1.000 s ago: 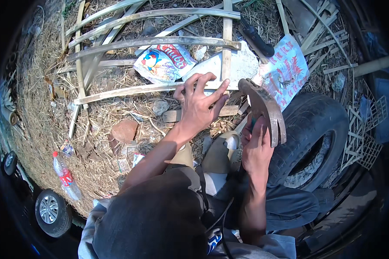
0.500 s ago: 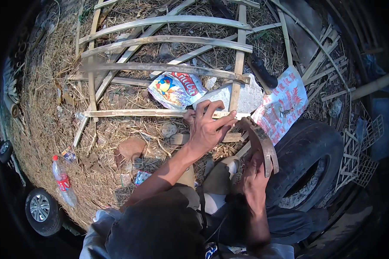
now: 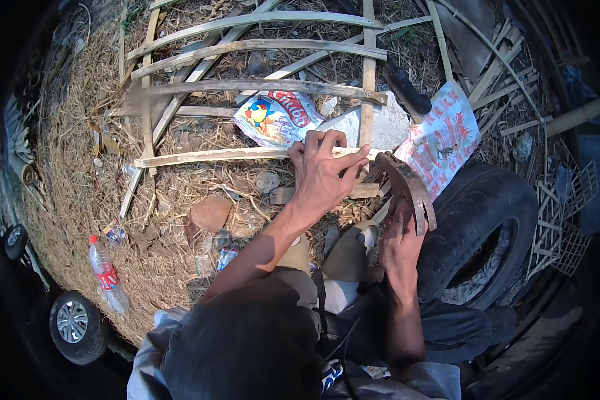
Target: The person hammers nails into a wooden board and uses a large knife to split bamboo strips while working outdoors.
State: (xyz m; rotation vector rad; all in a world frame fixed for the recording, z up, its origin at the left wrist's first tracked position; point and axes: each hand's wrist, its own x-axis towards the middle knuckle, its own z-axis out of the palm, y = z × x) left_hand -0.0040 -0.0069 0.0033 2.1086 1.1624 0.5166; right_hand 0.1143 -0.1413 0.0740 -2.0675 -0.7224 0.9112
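Note:
My left hand (image 3: pixel 323 167) is closed over the nearest pale wooden slat (image 3: pixel 213 155), close to its right end. Its thumb and a finger point right, where the slat crosses an upright strip (image 3: pixel 368 87); whether a nail is between them is too small to tell. My right hand (image 3: pixel 401 240) grips a claw hammer (image 3: pixel 407 183), the striking end right at the slat's end and the split claw toward me. Its handle is mostly hidden. Several bowed slats (image 3: pixel 260 45) span the same frame farther off.
A white stone block (image 3: pixel 383 127) and printed plastic bags (image 3: pixel 280 119) lie under the frame. A dark-handled tool (image 3: pixel 407 93) rests beside them. At right stand a tyre (image 3: pixel 473 240) and plastic lattice pieces (image 3: pixel 573 247). A plastic bottle (image 3: pixel 108 277) lies left on dry straw.
The whole view has shifted slightly, so the frame sits higher in the picture. Both hands keep their holds, and the hammer head remains by the slat's end.

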